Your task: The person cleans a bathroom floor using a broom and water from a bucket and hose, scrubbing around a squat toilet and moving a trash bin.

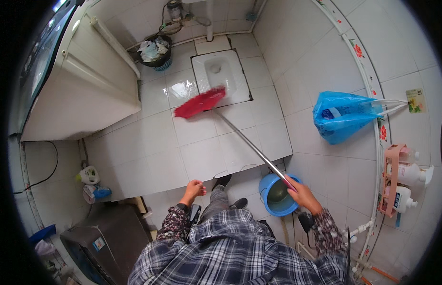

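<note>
My right hand (305,195) is closed around the grip of a long-handled mop (247,140) with a metal pole. The mop's red head (200,102) lies at the near edge of a white squat toilet (226,76), partly over its rim and partly over the raised tiled floor. My left hand (195,191) is held in front of the body above the step's edge, fingers curled, away from the mop; no object shows in it. A blue bucket (262,192) of murky water stands on the lower floor beneath my right hand.
A washing machine (96,89) is at the upper left, a waste basket (164,66) beyond it. The platform's step edge (206,179) runs before my feet. A blue plastic bag (335,124) and a pink bottle rack (389,181) hang on the right wall.
</note>
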The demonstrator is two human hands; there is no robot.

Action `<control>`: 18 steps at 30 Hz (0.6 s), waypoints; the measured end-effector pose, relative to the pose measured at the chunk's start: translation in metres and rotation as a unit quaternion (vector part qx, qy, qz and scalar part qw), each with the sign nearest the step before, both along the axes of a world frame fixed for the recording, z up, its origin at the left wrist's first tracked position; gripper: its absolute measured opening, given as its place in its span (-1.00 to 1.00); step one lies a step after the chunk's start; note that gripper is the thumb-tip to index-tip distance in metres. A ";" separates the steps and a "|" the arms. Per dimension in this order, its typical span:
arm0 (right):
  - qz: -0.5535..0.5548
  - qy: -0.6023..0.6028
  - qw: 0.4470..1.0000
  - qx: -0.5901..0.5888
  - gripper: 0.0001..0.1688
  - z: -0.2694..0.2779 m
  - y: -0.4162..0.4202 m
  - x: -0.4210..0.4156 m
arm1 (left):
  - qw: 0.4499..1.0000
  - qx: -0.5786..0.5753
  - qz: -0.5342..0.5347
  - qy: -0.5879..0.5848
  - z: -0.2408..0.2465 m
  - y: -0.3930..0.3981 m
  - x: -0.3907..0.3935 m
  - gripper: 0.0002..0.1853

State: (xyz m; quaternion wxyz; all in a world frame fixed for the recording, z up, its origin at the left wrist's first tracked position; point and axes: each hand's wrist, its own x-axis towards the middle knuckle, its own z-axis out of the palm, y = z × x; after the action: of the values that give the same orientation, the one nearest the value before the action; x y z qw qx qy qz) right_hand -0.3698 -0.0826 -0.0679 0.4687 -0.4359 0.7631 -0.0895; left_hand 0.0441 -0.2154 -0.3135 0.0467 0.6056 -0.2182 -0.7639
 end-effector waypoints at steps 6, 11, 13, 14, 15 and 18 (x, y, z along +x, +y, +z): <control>-0.102 0.076 0.992 -0.027 -0.31 0.057 0.100 0.053 | 0.993 0.003 -0.116 0.034 -0.008 0.002 -0.062 -0.87; -0.193 0.020 0.980 0.050 -0.27 0.133 0.150 0.098 | 0.983 0.058 -0.161 0.071 0.013 0.008 -0.064 -0.74; -0.198 0.005 0.977 0.075 -0.25 0.152 0.169 0.107 | 0.976 0.117 -0.151 0.099 0.016 0.010 -0.064 -0.59; -0.184 0.000 0.981 0.069 -0.24 0.158 0.178 0.112 | 0.967 0.143 -0.168 0.126 0.021 0.014 -0.069 -0.50; -0.166 -0.005 0.984 0.063 -0.23 0.160 0.187 0.116 | 0.957 0.167 -0.181 0.152 0.040 0.016 -0.083 -0.41; -0.159 -0.057 0.984 0.065 -0.22 0.148 0.204 0.128 | 0.946 0.220 -0.187 0.146 0.079 0.028 -0.124 -0.22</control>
State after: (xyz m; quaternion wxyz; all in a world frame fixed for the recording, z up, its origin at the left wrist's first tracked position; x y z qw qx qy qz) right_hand -0.2414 0.1219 0.0796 0.5187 -0.2720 0.7988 -0.1377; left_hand -0.0802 -0.1871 -0.2349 -0.1997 0.4307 -0.1449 -0.8681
